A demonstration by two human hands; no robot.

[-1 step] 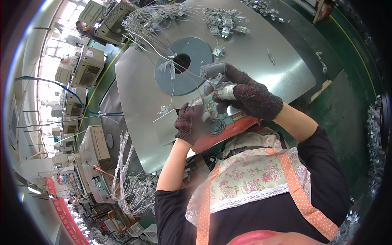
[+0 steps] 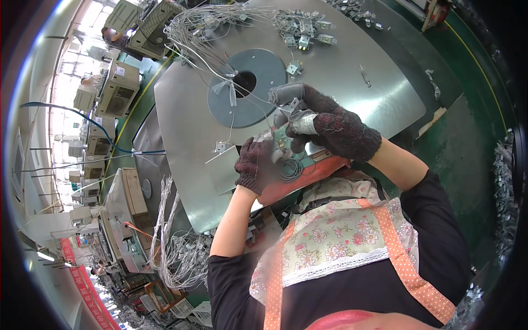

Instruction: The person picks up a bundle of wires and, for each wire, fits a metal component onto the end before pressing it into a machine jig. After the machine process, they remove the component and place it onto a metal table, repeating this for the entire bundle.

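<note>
Head view: both gloved hands, left hand and right hand, pinch a small, light wired part, likely best gripped by its stiff body

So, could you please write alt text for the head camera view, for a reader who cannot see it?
A person's gloved left hand and right hand work together on a small wired part above a metal table. A grey round plate with a hole, loose wires and small connectors lie farther back. The person wears a floral apron.
</note>
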